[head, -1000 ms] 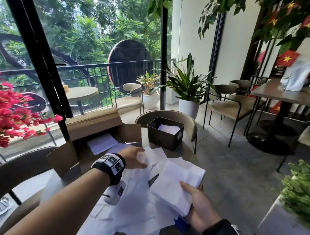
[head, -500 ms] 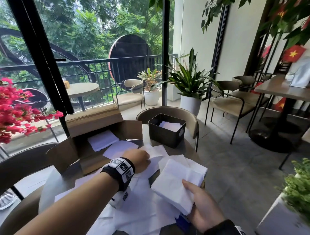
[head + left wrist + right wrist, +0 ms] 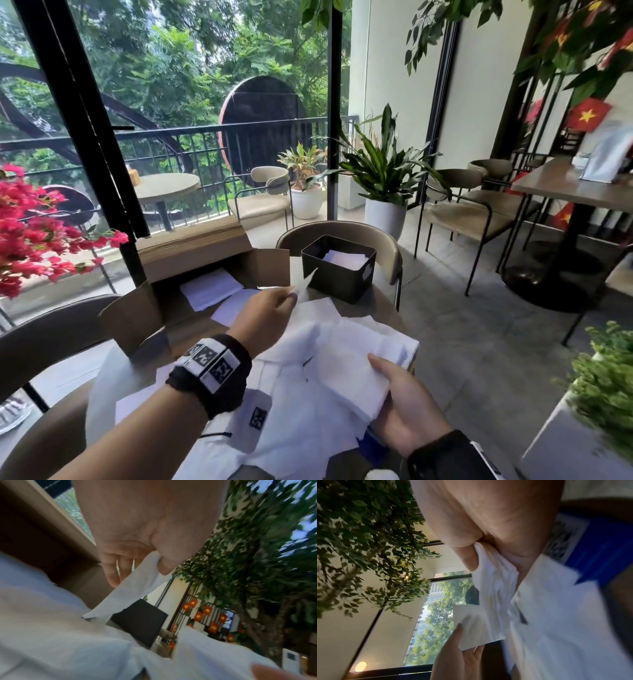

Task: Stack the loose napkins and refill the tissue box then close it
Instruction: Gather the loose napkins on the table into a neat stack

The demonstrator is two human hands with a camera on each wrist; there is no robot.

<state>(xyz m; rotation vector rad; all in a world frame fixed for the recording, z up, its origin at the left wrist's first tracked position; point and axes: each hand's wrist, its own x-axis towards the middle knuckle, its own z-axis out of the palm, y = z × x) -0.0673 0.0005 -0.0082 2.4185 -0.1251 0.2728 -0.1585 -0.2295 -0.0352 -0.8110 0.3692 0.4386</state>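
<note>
Your left hand (image 3: 265, 317) pinches one white napkin (image 3: 137, 582) by its corner between thumb and fingers, lifted above the loose napkins (image 3: 301, 428) scattered across the table. Your right hand (image 3: 406, 407) grips a stack of napkins (image 3: 356, 373) at its near edge, thumb on top. The black tissue box (image 3: 337, 270) stands open just beyond, with napkins inside.

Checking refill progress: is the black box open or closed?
Open: the black box has no lid on, and white napkins show inside.
</note>
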